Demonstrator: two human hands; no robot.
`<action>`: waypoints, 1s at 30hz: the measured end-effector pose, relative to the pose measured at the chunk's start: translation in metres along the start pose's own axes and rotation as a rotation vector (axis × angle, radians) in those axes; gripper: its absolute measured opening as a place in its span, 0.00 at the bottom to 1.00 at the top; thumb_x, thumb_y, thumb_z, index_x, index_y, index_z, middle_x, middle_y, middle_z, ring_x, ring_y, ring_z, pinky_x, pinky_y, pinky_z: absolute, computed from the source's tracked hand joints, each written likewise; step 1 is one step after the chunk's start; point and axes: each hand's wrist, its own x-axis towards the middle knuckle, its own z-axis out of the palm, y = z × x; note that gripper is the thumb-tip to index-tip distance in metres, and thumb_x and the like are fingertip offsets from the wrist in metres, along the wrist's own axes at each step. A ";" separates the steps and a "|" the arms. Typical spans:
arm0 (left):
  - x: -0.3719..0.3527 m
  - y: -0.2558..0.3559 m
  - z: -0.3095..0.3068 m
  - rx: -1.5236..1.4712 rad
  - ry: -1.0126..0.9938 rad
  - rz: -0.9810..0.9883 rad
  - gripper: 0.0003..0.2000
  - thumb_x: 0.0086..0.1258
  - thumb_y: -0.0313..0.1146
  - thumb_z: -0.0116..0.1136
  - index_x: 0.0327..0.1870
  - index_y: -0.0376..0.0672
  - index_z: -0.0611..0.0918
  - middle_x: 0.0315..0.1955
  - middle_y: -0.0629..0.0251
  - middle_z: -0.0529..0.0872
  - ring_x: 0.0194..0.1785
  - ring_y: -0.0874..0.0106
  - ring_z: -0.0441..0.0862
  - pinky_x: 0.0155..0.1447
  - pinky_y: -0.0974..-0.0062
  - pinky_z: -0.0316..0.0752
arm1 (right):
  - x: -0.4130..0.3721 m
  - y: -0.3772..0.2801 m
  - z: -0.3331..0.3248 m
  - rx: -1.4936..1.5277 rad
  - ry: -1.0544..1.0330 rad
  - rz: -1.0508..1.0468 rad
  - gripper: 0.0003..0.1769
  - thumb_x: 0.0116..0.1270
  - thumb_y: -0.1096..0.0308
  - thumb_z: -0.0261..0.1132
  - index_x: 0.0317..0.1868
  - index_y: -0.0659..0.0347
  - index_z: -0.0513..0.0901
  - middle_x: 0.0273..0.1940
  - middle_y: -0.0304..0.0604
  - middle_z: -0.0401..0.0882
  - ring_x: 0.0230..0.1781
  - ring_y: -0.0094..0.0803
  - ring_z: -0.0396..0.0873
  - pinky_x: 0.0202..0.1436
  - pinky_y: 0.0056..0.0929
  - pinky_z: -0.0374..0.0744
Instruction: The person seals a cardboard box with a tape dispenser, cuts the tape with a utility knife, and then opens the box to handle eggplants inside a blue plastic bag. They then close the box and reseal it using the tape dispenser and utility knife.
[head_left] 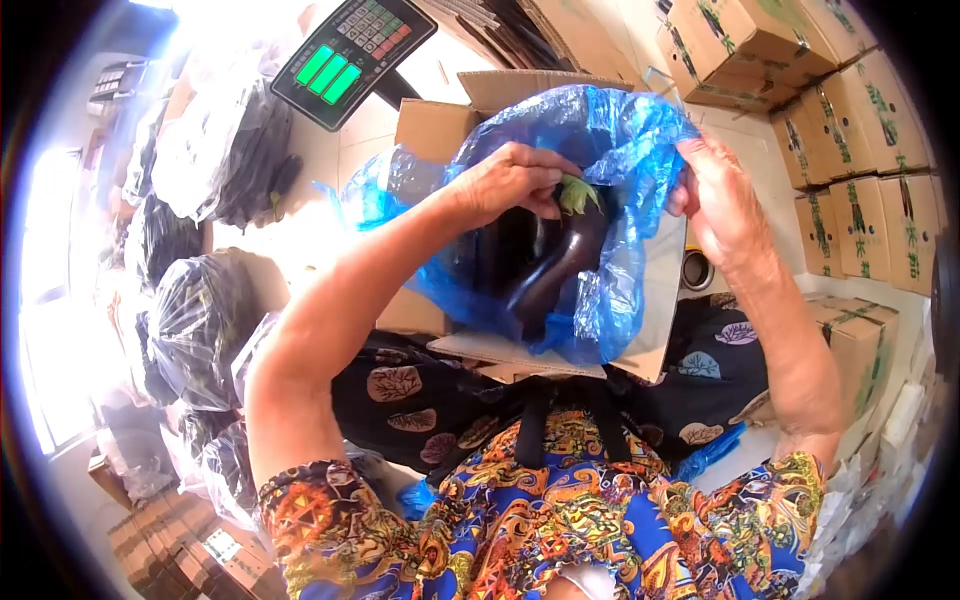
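Note:
Between my knees stands an open cardboard box (650,350) lined with a blue plastic bag (625,270). Dark purple eggplants lie inside; one eggplant (565,265) has its green leafy cap (578,195) pointing away from me. My left hand (515,180) reaches over the bag, its fingers bent together at the cap of that eggplant. At the box's right far corner, my right hand (715,195) pinches the gathered edge of the blue bag between thumb and fingers.
A scale display (355,55) with green lit panels stands beyond the box. Filled plastic bags (205,320) line the left side. Stacked cartons (860,130) rise at the right, with a roll of tape (697,268) by the box's right side.

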 end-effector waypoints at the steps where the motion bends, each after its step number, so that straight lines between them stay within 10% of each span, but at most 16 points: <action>1: 0.009 -0.006 -0.003 -0.042 -0.069 0.077 0.11 0.72 0.27 0.51 0.48 0.33 0.84 0.47 0.56 0.86 0.43 0.63 0.87 0.52 0.68 0.84 | 0.003 0.001 0.000 0.008 -0.006 -0.004 0.14 0.77 0.56 0.53 0.40 0.56 0.78 0.26 0.30 0.73 0.23 0.16 0.68 0.27 0.16 0.67; 4: 0.020 -0.022 -0.005 0.775 0.140 0.384 0.11 0.69 0.25 0.52 0.48 0.38 0.84 0.48 0.51 0.86 0.43 0.52 0.86 0.49 0.63 0.83 | 0.005 0.003 -0.002 -0.055 -0.047 -0.009 0.15 0.78 0.54 0.53 0.43 0.56 0.78 0.28 0.28 0.73 0.25 0.15 0.67 0.28 0.15 0.66; 5: 0.025 -0.040 -0.015 1.122 0.212 0.537 0.14 0.69 0.24 0.51 0.55 0.40 0.80 0.34 0.50 0.83 0.37 0.53 0.85 0.42 0.57 0.79 | 0.000 -0.006 0.005 -0.085 -0.061 -0.024 0.15 0.78 0.54 0.53 0.43 0.56 0.79 0.27 0.28 0.72 0.25 0.15 0.67 0.28 0.15 0.65; 11: -0.023 -0.020 0.015 1.533 0.560 0.761 0.16 0.63 0.26 0.57 0.53 0.40 0.79 0.45 0.55 0.77 0.53 0.54 0.75 0.54 0.61 0.74 | -0.003 -0.007 0.004 -0.112 -0.119 -0.020 0.16 0.77 0.58 0.52 0.51 0.60 0.80 0.28 0.27 0.73 0.26 0.14 0.67 0.29 0.15 0.65; 18: -0.070 -0.012 0.071 1.580 0.446 0.674 0.31 0.53 0.38 0.69 0.59 0.39 0.74 0.47 0.56 0.73 0.51 0.56 0.72 0.54 0.57 0.72 | -0.004 -0.008 -0.005 -0.073 -0.109 0.027 0.19 0.77 0.59 0.52 0.56 0.63 0.80 0.30 0.29 0.75 0.26 0.16 0.68 0.30 0.15 0.68; 24: -0.070 -0.058 0.097 1.026 0.124 -0.095 0.51 0.57 0.47 0.71 0.75 0.34 0.52 0.50 0.40 0.73 0.52 0.44 0.79 0.50 0.51 0.80 | -0.006 -0.015 0.006 -0.047 -0.145 0.007 0.18 0.78 0.56 0.53 0.53 0.62 0.79 0.30 0.29 0.74 0.25 0.16 0.67 0.29 0.17 0.66; 30: -0.042 -0.083 0.071 0.388 0.081 -0.136 0.43 0.62 0.42 0.66 0.73 0.30 0.58 0.53 0.43 0.77 0.48 0.58 0.83 0.58 0.63 0.78 | -0.008 -0.014 -0.001 0.062 -0.176 0.001 0.16 0.78 0.58 0.53 0.49 0.60 0.81 0.31 0.30 0.75 0.26 0.17 0.69 0.31 0.18 0.69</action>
